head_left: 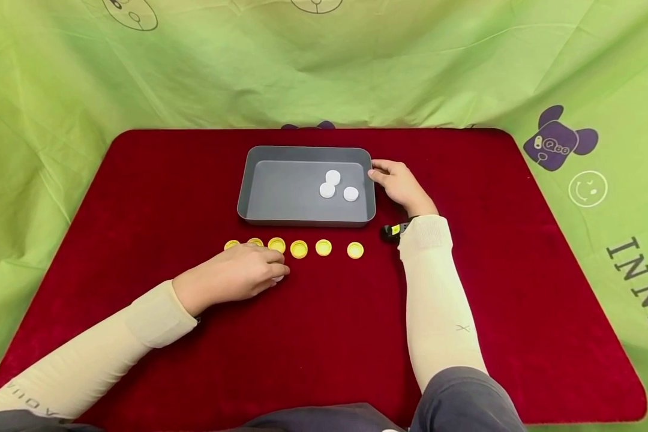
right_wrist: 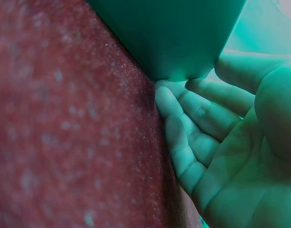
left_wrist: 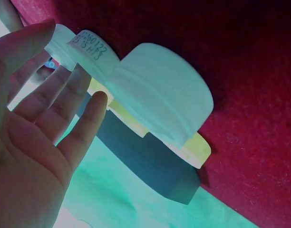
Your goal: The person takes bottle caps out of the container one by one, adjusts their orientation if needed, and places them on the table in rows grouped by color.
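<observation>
Three white caps (left_wrist: 160, 90) are by the left hand (left_wrist: 31, 137), one at its thumb (left_wrist: 31, 39).

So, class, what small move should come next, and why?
Perhaps the left hand should lift a white cap towards the grey tray: that hand is at the cap, three white caps sit there, and the right hand touches the tray's side.

you are in what looks like a makeshift booth: printed green curtains (head_left: 389, 72) hang on three sides of your red-covered table (head_left: 324, 342).
</observation>
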`<action>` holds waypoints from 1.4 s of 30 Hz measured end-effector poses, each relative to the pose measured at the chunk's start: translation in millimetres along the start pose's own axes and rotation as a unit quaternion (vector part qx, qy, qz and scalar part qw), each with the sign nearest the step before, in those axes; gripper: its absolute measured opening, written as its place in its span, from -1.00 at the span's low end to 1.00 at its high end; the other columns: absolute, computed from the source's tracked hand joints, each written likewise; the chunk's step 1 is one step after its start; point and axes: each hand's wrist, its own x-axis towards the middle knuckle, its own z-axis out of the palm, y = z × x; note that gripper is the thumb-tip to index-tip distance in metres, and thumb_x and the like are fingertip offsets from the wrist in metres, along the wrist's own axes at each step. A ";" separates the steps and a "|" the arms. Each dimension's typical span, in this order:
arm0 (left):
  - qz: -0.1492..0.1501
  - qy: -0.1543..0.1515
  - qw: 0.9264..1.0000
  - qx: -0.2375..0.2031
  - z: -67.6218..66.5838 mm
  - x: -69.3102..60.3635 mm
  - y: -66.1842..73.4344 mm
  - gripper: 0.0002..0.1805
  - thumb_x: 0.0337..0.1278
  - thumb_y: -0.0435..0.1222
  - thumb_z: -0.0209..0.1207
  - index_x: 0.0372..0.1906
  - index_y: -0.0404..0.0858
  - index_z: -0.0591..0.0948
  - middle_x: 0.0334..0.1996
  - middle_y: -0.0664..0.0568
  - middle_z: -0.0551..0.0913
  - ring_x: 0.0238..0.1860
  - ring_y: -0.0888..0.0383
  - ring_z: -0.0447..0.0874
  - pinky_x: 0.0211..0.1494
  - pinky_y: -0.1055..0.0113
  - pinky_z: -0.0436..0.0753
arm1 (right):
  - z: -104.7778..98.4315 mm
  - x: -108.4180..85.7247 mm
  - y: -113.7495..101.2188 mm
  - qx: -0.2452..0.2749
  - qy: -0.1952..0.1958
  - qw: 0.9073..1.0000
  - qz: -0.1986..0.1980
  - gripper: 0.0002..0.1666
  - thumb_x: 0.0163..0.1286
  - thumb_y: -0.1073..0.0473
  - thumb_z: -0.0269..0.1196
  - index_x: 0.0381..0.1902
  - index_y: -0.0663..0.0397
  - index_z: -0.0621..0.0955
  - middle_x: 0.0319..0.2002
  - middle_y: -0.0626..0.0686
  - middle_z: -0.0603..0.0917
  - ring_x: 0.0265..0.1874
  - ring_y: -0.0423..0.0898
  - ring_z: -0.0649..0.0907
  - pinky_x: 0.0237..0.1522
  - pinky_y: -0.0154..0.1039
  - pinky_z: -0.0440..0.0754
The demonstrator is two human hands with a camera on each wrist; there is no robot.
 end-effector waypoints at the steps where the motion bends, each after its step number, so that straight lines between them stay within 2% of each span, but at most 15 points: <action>1: -0.001 0.000 1.000 -0.001 0.2 0.0 0.0 -0.78 0.07 -0.33 0.35 -0.14 -0.21 0.71 -0.25 0.07 0.62 -0.23 0.15 0.58 -0.16 0.20 0.57 | -0.1 -0.1 -0.1 0.000 0.000 1.000 0.000 -0.49 0.49 0.12 0.11 0.32 0.22 0.46 0.22 0.16 0.52 0.23 -0.01 0.46 0.28 -0.11 0.32; 30: -0.016 -0.014 1.000 -0.011 2.9 0.2 -0.3 -0.76 0.05 -0.32 0.35 -0.12 -0.18 0.70 -0.24 0.11 0.61 -0.23 0.17 0.57 -0.14 0.21 0.56 | -0.7 -0.6 -0.6 -0.005 0.002 1.000 0.000 -0.48 0.48 0.12 0.12 0.32 0.22 0.46 0.23 0.16 0.51 0.25 -0.01 0.44 0.29 -0.13 0.31; 36: -0.014 -0.006 1.000 -0.010 1.3 0.5 -2.6 -0.76 0.05 -0.29 0.35 -0.12 -0.18 0.70 -0.24 0.11 0.61 -0.23 0.16 0.57 -0.10 0.20 0.56 | -0.9 -0.4 -0.7 -0.004 0.001 1.000 0.002 -0.48 0.48 0.11 0.12 0.32 0.21 0.46 0.24 0.15 0.51 0.26 -0.01 0.44 0.29 -0.12 0.31; 42: -0.029 -0.001 1.000 -0.002 -3.8 -0.1 -2.3 -0.76 0.05 -0.25 0.35 -0.12 -0.14 0.70 -0.23 0.13 0.60 -0.24 0.08 0.59 -0.09 0.17 0.59 | -0.8 -0.4 -0.4 -0.002 0.001 1.000 0.003 -0.48 0.48 0.10 0.12 0.32 0.20 0.47 0.24 0.15 0.51 0.25 -0.01 0.44 0.29 -0.12 0.31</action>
